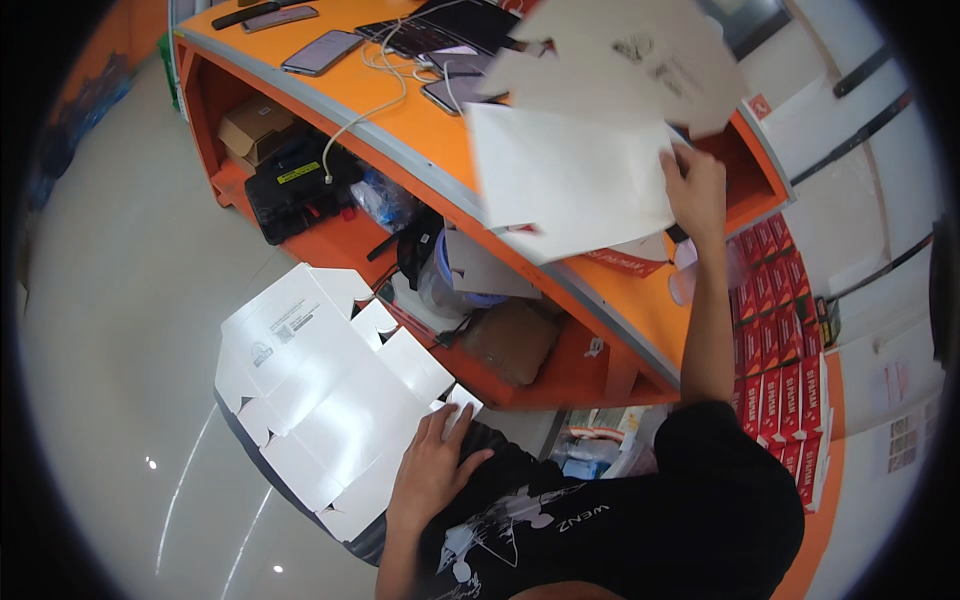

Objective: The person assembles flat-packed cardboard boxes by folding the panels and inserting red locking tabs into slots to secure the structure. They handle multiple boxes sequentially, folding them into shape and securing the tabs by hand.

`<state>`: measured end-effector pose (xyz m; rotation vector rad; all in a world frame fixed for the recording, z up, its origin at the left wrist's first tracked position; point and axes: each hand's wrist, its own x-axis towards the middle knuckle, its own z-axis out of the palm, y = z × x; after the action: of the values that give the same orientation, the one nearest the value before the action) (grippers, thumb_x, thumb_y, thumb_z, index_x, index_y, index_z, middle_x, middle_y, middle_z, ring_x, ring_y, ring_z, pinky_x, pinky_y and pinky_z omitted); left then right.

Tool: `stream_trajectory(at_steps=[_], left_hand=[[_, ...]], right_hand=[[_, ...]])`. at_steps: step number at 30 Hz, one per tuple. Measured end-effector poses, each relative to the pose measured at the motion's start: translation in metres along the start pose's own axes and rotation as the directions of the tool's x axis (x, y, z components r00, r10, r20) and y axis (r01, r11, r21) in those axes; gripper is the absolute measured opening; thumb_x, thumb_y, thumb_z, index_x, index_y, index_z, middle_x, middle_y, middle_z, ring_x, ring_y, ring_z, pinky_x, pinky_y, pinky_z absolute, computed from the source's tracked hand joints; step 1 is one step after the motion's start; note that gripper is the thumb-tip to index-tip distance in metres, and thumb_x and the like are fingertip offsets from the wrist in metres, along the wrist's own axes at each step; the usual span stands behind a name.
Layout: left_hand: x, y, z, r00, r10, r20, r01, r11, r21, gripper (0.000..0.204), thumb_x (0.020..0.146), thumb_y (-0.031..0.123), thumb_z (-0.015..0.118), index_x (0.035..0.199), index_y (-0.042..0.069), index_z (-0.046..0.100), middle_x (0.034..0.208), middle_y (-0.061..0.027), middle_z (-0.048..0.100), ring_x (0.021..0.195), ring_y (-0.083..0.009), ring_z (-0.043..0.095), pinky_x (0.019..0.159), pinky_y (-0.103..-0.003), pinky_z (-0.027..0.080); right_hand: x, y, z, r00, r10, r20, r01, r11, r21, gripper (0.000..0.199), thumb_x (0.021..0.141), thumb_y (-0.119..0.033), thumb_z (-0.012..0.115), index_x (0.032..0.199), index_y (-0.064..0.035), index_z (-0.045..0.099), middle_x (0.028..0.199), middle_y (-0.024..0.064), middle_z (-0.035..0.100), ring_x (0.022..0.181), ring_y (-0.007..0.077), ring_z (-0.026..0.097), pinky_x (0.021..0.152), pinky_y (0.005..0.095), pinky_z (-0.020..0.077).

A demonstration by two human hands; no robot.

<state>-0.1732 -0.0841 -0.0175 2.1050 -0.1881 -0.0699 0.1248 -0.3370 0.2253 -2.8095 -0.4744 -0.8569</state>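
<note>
My right hand [693, 192] pinches the edge of an unfolded white cardboard box blank [570, 185], slightly blurred and raised over the orange counter. Its grey-beige panel [640, 60], with dark print, tilts up toward the far side. On the left, a second box blank [340, 390] lies flat across my lap, white and glossy, with cut slots and flaps along its edges. My left hand [432, 468] rests on a flap at its right edge, fingers stretched out and thumb apart.
Phones [322, 52] and a white cable [385, 105] lie on the orange counter [440, 135]. Its lower shelf holds a black case [290, 190], a brown carton [258, 128] and plastic bags [385, 200]. Stacked red boxes [770, 390] stand at the right.
</note>
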Motion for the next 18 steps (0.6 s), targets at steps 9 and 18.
stream_trajectory(at_steps=[9,18], left_hand=[[-0.009,-0.009,-0.011,0.996,-0.075,0.043,0.080,0.988,-0.133,0.067,0.093,0.039,0.076,0.145,0.002,0.056,0.141,-0.0214,0.057,0.131,-0.0404,0.056,0.109,-0.047,0.048],[0.000,-0.004,-0.005,0.995,-0.090,0.030,0.093,0.984,-0.149,0.065,0.094,0.036,0.076,0.145,0.001,0.056,0.141,-0.0215,0.058,0.130,-0.0407,0.056,0.109,-0.047,0.048]], right_hand=[[-0.062,0.088,0.049,0.985,-0.156,0.076,0.173,0.894,-0.413,0.039,0.081,-0.019,0.076,0.110,0.0057,0.066,0.102,0.0321,0.071,0.092,0.0500,0.069,0.085,0.0511,0.0550],[-0.055,0.122,0.061,0.915,0.310,0.258,-0.225,0.923,-0.311,0.057,0.080,-0.020,0.085,0.121,0.0072,0.057,0.113,0.0364,0.068,0.110,0.0508,0.067,0.095,0.0504,0.0534]])
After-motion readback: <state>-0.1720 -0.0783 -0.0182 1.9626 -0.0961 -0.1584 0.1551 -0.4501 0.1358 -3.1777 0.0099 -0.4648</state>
